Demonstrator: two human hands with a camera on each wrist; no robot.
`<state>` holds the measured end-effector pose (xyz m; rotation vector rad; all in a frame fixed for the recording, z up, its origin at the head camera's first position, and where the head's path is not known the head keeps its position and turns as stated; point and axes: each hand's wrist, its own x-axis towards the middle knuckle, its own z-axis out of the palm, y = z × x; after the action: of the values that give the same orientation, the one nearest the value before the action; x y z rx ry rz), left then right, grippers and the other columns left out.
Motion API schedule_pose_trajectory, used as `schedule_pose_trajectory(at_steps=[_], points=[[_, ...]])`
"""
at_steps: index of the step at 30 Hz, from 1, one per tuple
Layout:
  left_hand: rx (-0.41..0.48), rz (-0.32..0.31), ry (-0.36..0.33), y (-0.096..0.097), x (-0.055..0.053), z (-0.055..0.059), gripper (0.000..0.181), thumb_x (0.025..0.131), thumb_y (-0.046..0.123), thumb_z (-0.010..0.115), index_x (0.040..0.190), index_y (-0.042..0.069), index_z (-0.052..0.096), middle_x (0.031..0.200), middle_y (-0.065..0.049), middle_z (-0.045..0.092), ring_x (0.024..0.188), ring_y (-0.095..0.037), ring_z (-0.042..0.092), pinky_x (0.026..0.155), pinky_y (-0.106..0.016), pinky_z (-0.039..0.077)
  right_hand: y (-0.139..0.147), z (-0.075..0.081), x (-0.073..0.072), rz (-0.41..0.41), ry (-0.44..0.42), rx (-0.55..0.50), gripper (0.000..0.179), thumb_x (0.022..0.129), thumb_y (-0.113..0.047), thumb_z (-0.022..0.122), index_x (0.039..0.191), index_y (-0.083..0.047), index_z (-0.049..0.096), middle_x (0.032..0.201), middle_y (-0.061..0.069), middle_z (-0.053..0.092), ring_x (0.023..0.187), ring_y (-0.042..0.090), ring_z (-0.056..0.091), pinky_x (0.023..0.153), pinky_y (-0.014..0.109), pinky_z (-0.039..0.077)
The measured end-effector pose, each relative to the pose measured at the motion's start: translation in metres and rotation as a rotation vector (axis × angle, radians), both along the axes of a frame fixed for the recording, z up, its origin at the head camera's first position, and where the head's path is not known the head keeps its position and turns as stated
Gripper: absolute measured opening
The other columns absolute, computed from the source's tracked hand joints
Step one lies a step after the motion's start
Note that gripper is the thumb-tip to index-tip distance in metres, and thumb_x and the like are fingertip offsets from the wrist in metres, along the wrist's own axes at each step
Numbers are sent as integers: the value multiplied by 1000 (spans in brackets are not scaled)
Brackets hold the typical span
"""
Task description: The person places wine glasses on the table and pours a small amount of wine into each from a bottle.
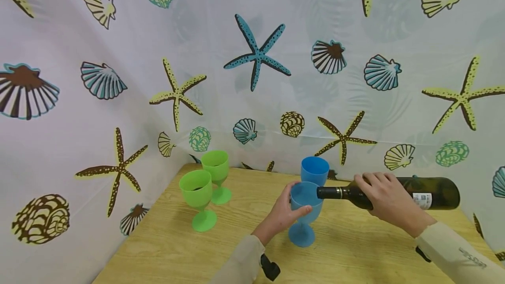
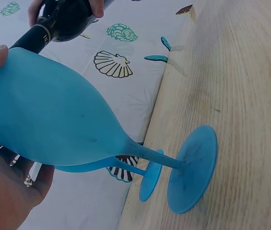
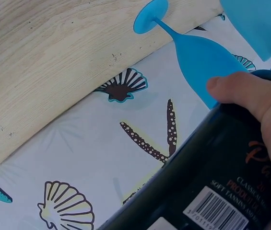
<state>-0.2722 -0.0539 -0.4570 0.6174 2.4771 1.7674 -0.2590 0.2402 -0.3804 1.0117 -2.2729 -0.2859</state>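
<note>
The 2 hands are each closed around an object. Left hand [image 1: 281, 214]: gripping the front blue goblet [image 1: 311, 217] by its bowl, thumb on the near side, fingers curled around the left side; the opening between thumb and fingers matches the bowl's width. Right hand [image 1: 388, 198]: gripping the bottle [image 1: 428, 187] around its body, near the shoulder, palm side down.

Component positions, left to right:

1. Front green goblet [image 1: 199, 198]: upright at the left of the wooden surface [image 1: 248, 205].
2. Rear green goblet [image 1: 219, 173]: upright, just behind and to the right of item 1; contact between the 2 cannot be determined.
3. Front blue goblet: upright, foot on the surface.
4. Rear blue goblet [image 1: 314, 171]: upright, directly behind item 3 and partly hidden by it.
5. Bottle: dark, held nearly horizontal, neck pointing left, mouth at the right rim of item 3. Mouth-to-rim contact cannot be confirmed. The label carries a barcode [image 3: 215, 211].

A cloth [image 1: 221, 108] printed with shells and starfish hangs behind the surface.
</note>
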Motion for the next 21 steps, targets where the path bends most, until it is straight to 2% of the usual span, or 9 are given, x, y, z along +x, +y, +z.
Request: schedule_pose_trajectory(at_steps=[21], points=[[3,-10,14,1,0,1,73,89,35,66,147,18,26,145,-11,34,130,-35,37,98,-59,36,1,2,-3,18,10,-3,84,47,-29,94,116,-3,53,102,17,58,86,34,59,72,50,48]])
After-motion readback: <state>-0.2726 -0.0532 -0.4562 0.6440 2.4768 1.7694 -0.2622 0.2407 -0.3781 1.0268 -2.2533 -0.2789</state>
